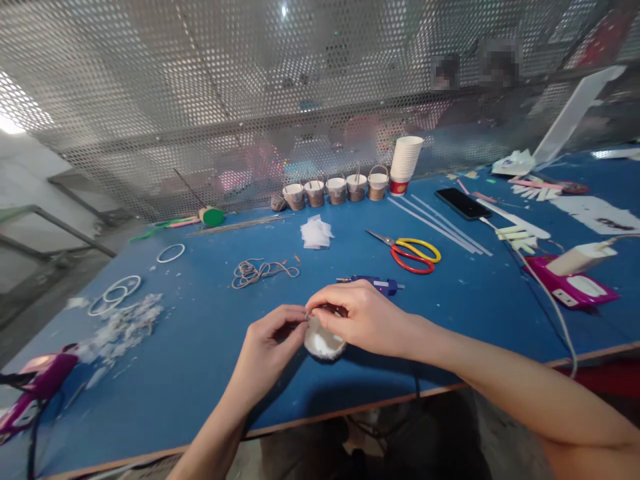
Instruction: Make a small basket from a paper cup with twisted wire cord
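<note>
Head view shows much of the small white cup hidden: the right hand covers its far side and the left hand its near-left edge, so only the pale rim and inside show, lying on its side just above the blue surface. What the fingertips pinch at its rim is too small to make out. No writing can be read anywhere; the stacked paper cups far beyond the right hand have a red base whose print is blurred. Both forearms come in from the lower edge, bent inward, wrists low, fingers curled and meeting on the cup, both hands gripping it. A blue glue gun lies just beyond the right hand, scissors farther off, a tangle of twine beyond the left.
</note>
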{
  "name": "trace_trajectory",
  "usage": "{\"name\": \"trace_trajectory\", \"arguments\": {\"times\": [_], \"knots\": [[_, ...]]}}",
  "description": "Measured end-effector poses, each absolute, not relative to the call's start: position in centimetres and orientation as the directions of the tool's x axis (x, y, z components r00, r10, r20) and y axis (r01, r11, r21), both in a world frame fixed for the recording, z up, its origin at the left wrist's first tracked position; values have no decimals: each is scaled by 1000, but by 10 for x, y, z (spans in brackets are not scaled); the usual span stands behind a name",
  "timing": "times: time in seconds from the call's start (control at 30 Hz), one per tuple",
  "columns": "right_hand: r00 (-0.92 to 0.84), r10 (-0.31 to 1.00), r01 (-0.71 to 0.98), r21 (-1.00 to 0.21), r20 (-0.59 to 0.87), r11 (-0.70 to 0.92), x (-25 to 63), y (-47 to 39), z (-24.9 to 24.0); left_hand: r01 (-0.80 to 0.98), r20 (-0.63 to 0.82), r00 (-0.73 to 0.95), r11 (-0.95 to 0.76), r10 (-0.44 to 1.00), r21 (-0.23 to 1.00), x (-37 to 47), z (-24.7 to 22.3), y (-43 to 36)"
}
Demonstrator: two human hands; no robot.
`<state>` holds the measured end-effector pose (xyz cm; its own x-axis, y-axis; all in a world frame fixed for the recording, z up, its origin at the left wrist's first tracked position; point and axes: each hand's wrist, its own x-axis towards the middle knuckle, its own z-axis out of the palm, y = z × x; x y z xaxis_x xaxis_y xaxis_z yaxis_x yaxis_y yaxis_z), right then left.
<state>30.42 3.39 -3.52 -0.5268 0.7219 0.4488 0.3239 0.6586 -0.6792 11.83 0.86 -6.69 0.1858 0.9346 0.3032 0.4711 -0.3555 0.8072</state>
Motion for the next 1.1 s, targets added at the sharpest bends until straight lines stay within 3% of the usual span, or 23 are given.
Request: {"name": "trace_trajectory", "arguments": {"times": [0.2,0.3,0.53,0.67,0.77,1.1], "knots": [[-421,787,344,-724,451,598,329,36,-25,494,341,104,-346,934,798,120,-69,8],[-309,840,471,-695,447,543,360,39,-28,517,374,79,-359,924,777,121,-72,7],[-215,958,877,-394,190,275,407,35,-62,633,470,78,-407,880,659,126,-79,6],[-102,995,957,-274,-10,96,394,27,-72,662,493,56,-402,868,633,129,-81,6],[-63,997,972,-229,-42,52,383,27,-77,667,483,39,-383,875,640,130,-80,6],[118,993,837,-540,9,-95,382,31,-92,651,444,-42,-313,895,692,133,-81,3]]}}
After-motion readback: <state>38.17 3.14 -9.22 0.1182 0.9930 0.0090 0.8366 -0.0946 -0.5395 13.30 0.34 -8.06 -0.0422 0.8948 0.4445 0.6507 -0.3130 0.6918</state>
